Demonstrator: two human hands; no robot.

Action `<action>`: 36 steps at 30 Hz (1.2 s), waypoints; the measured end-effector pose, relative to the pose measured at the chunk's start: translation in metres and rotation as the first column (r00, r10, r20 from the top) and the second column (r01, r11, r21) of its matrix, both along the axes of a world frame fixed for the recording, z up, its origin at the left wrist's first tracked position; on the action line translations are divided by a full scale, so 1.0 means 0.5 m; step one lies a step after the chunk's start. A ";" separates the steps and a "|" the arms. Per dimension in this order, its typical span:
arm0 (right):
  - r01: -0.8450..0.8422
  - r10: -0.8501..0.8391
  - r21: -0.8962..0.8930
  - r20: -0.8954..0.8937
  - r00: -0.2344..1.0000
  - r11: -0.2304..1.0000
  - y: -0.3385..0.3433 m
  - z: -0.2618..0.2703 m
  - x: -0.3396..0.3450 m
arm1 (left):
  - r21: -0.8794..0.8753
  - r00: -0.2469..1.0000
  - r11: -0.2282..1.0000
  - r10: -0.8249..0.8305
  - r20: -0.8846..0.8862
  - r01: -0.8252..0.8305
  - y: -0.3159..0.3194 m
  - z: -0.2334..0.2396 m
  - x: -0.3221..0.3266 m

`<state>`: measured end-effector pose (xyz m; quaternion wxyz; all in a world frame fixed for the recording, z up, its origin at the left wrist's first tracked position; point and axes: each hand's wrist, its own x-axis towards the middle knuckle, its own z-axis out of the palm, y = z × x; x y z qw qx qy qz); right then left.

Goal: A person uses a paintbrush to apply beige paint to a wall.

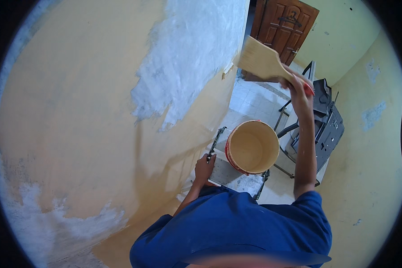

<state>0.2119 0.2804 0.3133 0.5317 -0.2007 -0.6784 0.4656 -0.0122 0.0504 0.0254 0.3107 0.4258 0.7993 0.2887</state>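
A wide paint brush (261, 58), its head coated in yellowish-tan paint and partly blurred, is in my right hand (298, 82), raised near the far edge of the wall. Red shows at the end of its handle. My left hand (204, 169) grips the dark side rail of a stepladder (236, 179). On the ladder's top stands a round bucket (228, 150), red outside and smeared with tan paint inside. The wall (97, 117) beside me is largely tan, with whitish patches (187, 60) on its upper part and at the lower left.
Beyond the wall's edge is a brown wooden door (281, 30) with a hanger on it. Dark panels or equipment (331, 134) lie on a table at the right, with metal frames beside them. A greenish wall (365, 150) with chipped patches rises behind. The floor (248, 100) is pale tile.
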 end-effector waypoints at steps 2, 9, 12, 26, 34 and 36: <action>-0.013 0.008 0.063 0.079 0.997 0.998 0.034 0.023 -0.082 | -0.029 1.000 0.999 -0.014 0.017 0.014 0.003 0.013 0.001; -0.339 0.295 0.242 0.200 0.934 0.909 0.051 0.059 -0.328 | -0.049 0.999 0.998 -0.035 0.013 0.036 -0.006 -0.010 0.000; -0.346 0.296 0.313 0.198 0.935 0.885 0.051 0.057 -0.389 | -0.048 0.999 0.998 -0.040 0.022 0.041 -0.010 0.007 0.002; 0.125 -0.293 0.785 0.075 0.953 0.607 0.142 0.018 -0.432 | -0.063 0.998 0.997 -0.046 0.035 0.048 0.000 0.009 -0.003; -0.329 0.181 0.662 0.283 0.942 0.673 -0.087 0.086 -0.435 | -0.097 0.997 0.994 -0.048 0.059 0.054 -0.005 0.015 -0.001; -0.383 0.200 0.668 0.337 0.920 0.638 -0.068 0.084 -0.434 | -0.121 0.997 0.991 -0.044 0.067 0.052 -0.001 0.019 0.002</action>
